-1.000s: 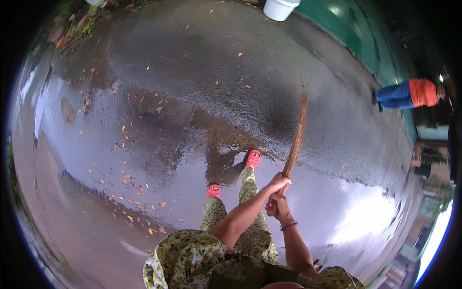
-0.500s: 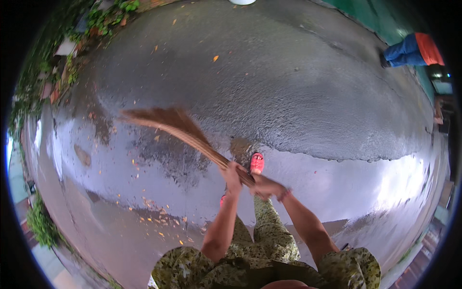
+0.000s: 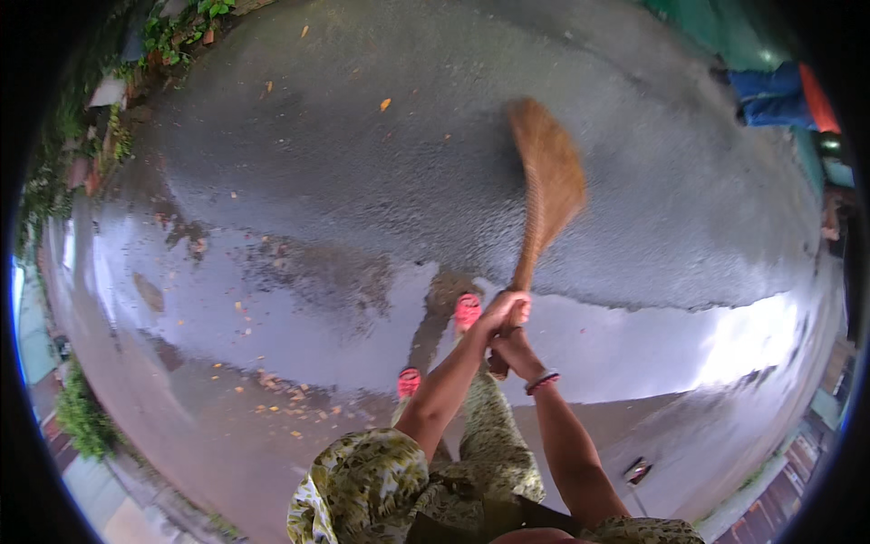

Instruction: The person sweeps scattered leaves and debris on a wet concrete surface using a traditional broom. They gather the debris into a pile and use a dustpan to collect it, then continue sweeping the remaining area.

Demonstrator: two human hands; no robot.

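**Broom gripped two-handed, head out front and slightly right**

Both hands are on one broom [image 3: 536,218]. Left hand [image 3: 507,311] is the upper one, nearer the bristles [image 3: 555,168]; right hand [image 3: 515,347] is lower, close to the butt [image 3: 497,367], which pokes out just below it. Hands sit close together. Left fingers are clamped round the handle [image 3: 525,267]. Right fingers look wrapped round it too, partly hidden.

Key relation: long axis runs from the butt up through both grips and away from the body, leaning a little right, with a slight curve. Bristles fan out beyond the left hand, ahead and a bit right of it; only the short butt lies on the near side of the right fingers. Bristles are blurred at the edges; can't tell if they touch the ground.

Around it: bristles show over dark wet ground [image 3: 408,172]. Shiny puddle [image 3: 616,349] lies behind the hands in view, spreading both ways. Main leaf patch [image 3: 281,390] is left of the hands, well apart from the bristles; a lone leaf [image 3: 385,104] lies left of the bristles. Right wrist has a bracelet [image 3: 543,382]. Red sandals [image 3: 468,310] on the feet, one just left of the left hand. Another person [image 3: 775,97], blue trousers, stands far right.
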